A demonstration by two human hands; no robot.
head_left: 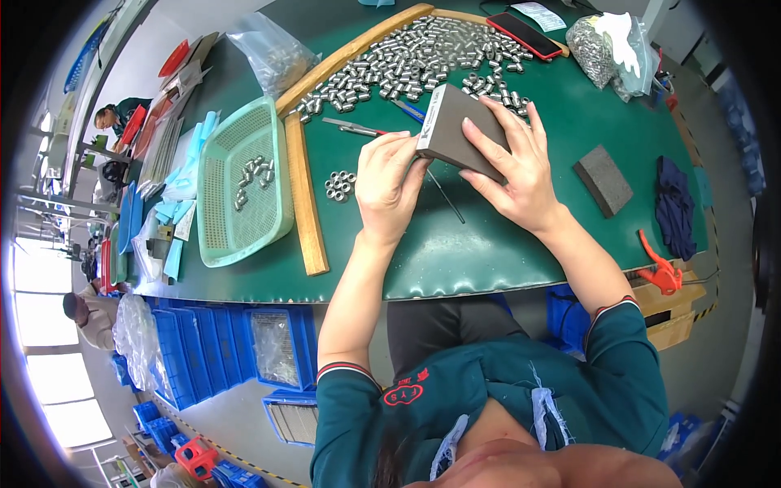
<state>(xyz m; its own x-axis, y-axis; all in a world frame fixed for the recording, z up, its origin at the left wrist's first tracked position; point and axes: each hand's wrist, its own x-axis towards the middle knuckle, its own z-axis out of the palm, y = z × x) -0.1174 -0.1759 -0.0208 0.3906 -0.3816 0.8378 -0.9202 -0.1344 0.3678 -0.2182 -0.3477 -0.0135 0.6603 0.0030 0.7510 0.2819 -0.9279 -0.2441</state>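
Brown block (460,130) tilts between left hand (386,185) and right hand (521,175); both touch it.

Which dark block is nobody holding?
The grey block lying on the green table, left of the dark blue cloth; the brownish block is held in the left hand and right hand.

Large paned windows (61,333) are glowing bright white at the far left. A glossy green worktable (488,256) is filling the middle of the view, its front edge curving. Grey floor (220,413) is spreading below, a red stool (195,457) standing lower left.
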